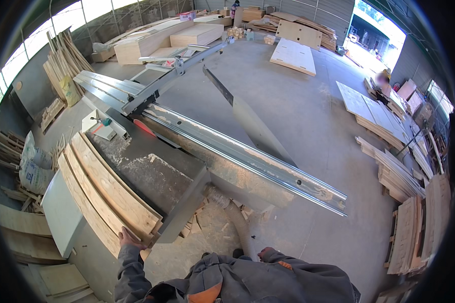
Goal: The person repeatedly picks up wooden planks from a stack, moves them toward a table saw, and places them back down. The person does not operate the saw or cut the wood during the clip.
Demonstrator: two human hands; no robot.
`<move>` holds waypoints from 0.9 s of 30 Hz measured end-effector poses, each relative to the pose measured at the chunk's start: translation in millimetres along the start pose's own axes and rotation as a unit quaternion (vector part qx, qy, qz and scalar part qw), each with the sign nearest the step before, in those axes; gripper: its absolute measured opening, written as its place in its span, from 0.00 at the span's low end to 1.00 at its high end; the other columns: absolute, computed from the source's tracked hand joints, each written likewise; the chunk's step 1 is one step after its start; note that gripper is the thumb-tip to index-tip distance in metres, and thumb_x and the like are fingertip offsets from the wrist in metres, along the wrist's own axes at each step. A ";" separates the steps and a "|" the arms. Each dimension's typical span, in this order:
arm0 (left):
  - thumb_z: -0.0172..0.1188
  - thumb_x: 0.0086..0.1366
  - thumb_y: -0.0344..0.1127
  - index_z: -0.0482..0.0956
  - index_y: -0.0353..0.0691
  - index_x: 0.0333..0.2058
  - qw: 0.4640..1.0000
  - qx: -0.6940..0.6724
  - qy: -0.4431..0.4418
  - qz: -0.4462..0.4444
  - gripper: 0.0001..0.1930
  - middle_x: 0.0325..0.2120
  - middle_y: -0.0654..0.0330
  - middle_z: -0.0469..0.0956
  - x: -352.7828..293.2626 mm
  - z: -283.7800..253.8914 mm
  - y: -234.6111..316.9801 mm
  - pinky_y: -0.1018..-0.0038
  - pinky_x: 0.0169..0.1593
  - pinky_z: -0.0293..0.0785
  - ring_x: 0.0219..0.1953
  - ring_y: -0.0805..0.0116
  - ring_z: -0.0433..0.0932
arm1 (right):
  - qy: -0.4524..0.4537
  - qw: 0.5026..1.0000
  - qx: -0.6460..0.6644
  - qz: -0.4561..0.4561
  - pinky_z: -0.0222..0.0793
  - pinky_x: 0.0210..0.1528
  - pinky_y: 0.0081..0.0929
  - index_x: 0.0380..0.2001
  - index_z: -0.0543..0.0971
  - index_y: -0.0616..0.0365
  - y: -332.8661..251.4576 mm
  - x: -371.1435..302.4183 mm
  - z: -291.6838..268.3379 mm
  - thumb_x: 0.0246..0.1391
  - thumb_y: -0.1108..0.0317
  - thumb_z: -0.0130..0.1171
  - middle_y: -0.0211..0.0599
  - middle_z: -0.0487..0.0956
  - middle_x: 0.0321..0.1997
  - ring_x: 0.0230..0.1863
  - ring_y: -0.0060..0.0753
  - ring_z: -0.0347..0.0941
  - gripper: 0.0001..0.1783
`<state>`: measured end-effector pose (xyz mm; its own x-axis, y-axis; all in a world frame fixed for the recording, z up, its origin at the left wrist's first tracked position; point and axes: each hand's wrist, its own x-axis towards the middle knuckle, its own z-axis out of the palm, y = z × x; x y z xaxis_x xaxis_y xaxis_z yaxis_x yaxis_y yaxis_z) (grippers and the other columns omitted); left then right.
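Observation:
Long pale wooden boards (117, 188) lie side by side along the left edge of a dark sliding table saw (136, 161). My left hand (130, 238) is closed around the near end of these boards, at the table's front left corner. Its thumb side shows on top, and the fingers beneath are partly hidden. My right hand (265, 251) hangs low near my body, its fingers curled in, with nothing visible in them. It is close to a ribbed dust hose (237, 222) and touches none of the boards.
A long metal sliding carriage (247, 156) juts out to the right from the saw. Offcuts (199, 222) and sawdust lie under it. Board stacks (379, 116) line the right side. A pale panel (65, 212) leans at left. Another person (383, 83) is far right.

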<state>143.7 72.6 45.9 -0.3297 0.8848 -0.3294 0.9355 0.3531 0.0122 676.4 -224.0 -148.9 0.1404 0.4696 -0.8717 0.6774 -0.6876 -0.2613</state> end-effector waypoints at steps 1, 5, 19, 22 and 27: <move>0.79 0.20 0.44 0.36 0.38 0.63 1.000 0.006 0.004 -0.003 0.73 0.59 0.46 0.48 2.7 3.9 -4.1 0.74 0.63 0.56 0.62 0.52 0.53 | 0.004 0.999 -0.024 -0.027 0.71 0.40 0.32 0.32 0.82 0.56 0.9 1.8 0.7 0.50 0.49 0.52 0.38 0.81 0.29 0.33 0.36 0.77 0.21; 0.79 0.20 0.44 0.36 0.40 0.63 1.000 -0.020 -0.016 -0.006 0.73 0.61 0.45 0.45 -0.2 -3.5 -1.7 0.74 0.64 0.54 0.63 0.52 0.51 | -0.011 0.999 0.033 0.032 0.70 0.42 0.32 0.32 0.81 0.54 -0.6 5.2 1.2 0.50 0.51 0.52 0.38 0.81 0.33 0.37 0.39 0.76 0.19; 0.79 0.22 0.44 0.37 0.41 0.63 0.994 0.089 0.021 0.057 0.71 0.61 0.42 0.46 34.6 49.6 -44.2 0.69 0.63 0.57 0.63 0.49 0.51 | -0.022 0.996 0.080 0.042 0.70 0.44 0.31 0.32 0.82 0.51 7.5 14.5 -0.2 0.47 0.55 0.54 0.37 0.80 0.36 0.41 0.34 0.76 0.15; 0.79 0.21 0.45 0.39 0.43 0.62 0.999 0.038 -0.004 0.008 0.70 0.60 0.43 0.48 3.7 5.1 -6.1 0.65 0.61 0.59 0.62 0.47 0.53 | -0.019 1.000 0.006 -0.023 0.70 0.43 0.28 0.33 0.82 0.54 7.4 5.7 -5.1 0.47 0.54 0.54 0.38 0.81 0.34 0.38 0.32 0.77 0.17; 0.76 0.22 0.44 0.44 0.39 0.62 0.994 -0.095 0.005 0.046 0.66 0.55 0.43 0.56 -21.0 -30.1 -3.2 0.64 0.57 0.63 0.57 0.45 0.59 | -0.019 0.993 -0.060 -0.101 0.73 0.38 0.29 0.36 0.79 0.60 -16.4 -17.3 -20.9 0.49 0.61 0.57 0.39 0.80 0.33 0.34 0.35 0.78 0.15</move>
<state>143.7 62.1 81.1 -0.2453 0.9191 -0.3085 0.9216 0.3198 0.2199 677.9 -209.2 -120.8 -0.0322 0.5681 -0.8223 0.7707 -0.5098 -0.3823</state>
